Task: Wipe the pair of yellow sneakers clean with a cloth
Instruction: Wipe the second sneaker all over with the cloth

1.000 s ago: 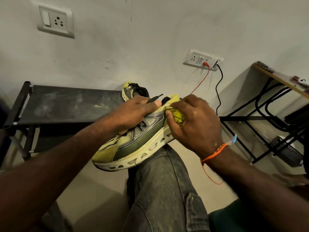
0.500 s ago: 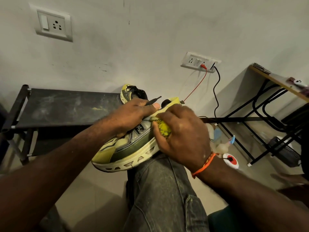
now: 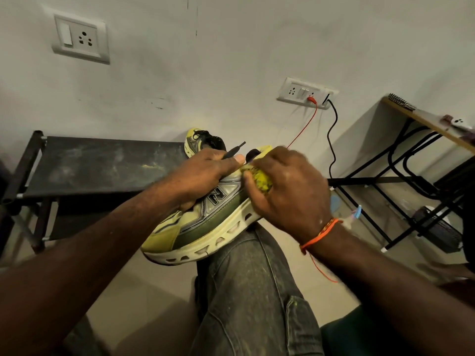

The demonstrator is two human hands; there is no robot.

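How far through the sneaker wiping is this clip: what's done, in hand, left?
Done: nothing can be confirmed clean. In hand: the left hand steadies one yellow sneaker on the knee while the right hand rubs a bunched yellow cloth against its heel side. Left: that shoe's toe and sole look dusty, and the second sneaker sits untouched on the black rack.

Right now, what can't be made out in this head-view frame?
- Held sneaker: the upper's top is covered by the left hand, the heel side by the right hand.
- Cloth: mostly balled inside the right hand.
- Second sneaker: largely behind the left hand.
- Small items on the desk: too small, cut by the right edge.
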